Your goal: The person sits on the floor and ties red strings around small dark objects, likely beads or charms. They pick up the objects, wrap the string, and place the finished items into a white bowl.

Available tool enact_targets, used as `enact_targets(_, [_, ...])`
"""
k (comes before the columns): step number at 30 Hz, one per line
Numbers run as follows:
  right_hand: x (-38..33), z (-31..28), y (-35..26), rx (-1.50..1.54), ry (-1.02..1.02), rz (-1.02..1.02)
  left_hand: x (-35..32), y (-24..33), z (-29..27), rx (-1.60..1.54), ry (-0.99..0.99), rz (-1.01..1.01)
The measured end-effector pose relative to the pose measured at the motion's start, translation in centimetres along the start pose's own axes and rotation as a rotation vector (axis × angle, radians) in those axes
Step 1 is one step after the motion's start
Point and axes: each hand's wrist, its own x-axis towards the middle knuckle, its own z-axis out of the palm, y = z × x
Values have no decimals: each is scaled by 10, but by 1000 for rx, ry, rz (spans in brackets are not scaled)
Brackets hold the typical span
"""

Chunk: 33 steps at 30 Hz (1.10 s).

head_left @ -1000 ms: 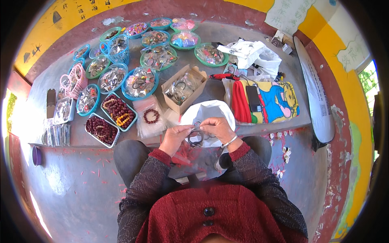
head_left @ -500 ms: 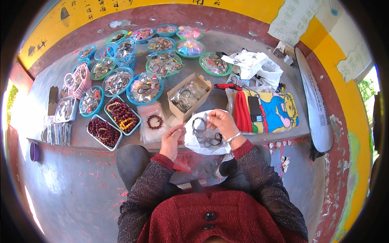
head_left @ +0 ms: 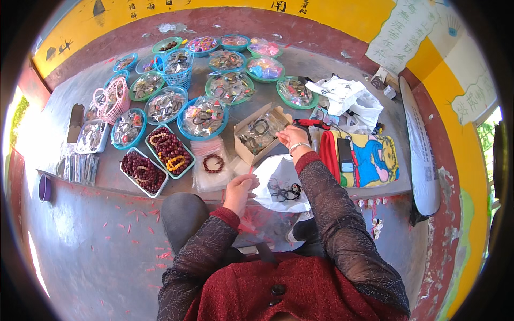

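Observation:
My right hand (head_left: pixel 293 138) is over the right edge of an open cardboard box (head_left: pixel 249 153), with its fingers loosely bent and nothing visible in them. Inside the box, a dark looped cord (head_left: pixel 260 127) in clear plastic lies among other bagged pieces. My left hand (head_left: pixel 241 191) is closed in front of the box, with a thin red strip (head_left: pixel 251 170) sticking up at its fingertips. Next to it, a white plastic bag (head_left: pixel 271 197) rests near my lap with several black cords (head_left: pixel 289 191) on it.
Blue and green baskets (head_left: pixel 228 88) of bagged trinkets cover the platform. Two trays of dark red bead bracelets (head_left: pixel 143 172) stand front left, beside one bracelet (head_left: pixel 213 163) on clear bags. At right are a phone (head_left: pixel 345 155) on a colourful cloth and a white bag (head_left: pixel 342 96).
My right hand has moved up and away from the white bag to the cardboard box, and the dark looped cord is out of its fingers. The left hand stays closed near the white bag.

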Motion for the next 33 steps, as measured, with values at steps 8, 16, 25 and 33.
enact_targets(8, [-81,-51,-18,-363,-360,28,8,-47,-2,529,-273,84])
enact_targets(16, [-133,-106,-2,-659,-501,28,-22,-56,14,1548,-596,160])
enact_targets(25, [-139,-89,-8,-753,-590,-190,97,-150,-100,1871,72,394])
enact_targets(33, [-144,-86,-11,-859,-561,-248,140,-179,-116,28,596,86])
